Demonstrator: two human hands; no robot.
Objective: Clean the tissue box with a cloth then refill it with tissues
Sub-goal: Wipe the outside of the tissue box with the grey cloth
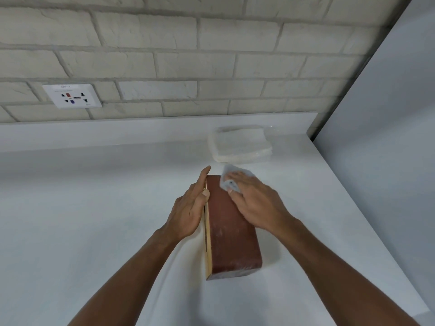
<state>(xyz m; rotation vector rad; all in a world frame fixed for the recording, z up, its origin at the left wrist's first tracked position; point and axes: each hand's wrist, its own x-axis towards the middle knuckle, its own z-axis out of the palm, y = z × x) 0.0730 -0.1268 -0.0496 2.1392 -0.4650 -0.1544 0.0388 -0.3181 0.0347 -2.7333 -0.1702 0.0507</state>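
A long reddish-brown tissue box [231, 234] with a pale wooden edge stands on its side on the white counter [94, 196]. My left hand [191, 205] rests flat against the box's left face, fingers straight, thumb on the top edge. My right hand [253, 203] presses a small white cloth [231, 178] onto the far end of the box's upward face; the cloth bunches under and between the fingers. A stack of white tissues [240, 144] in clear wrap lies behind the box, near the back ledge.
A brick wall with a white socket plate [73, 95] rises behind the counter's raised back ledge. A plain white wall [388, 137] closes the right side, and the counter's right edge runs along it.
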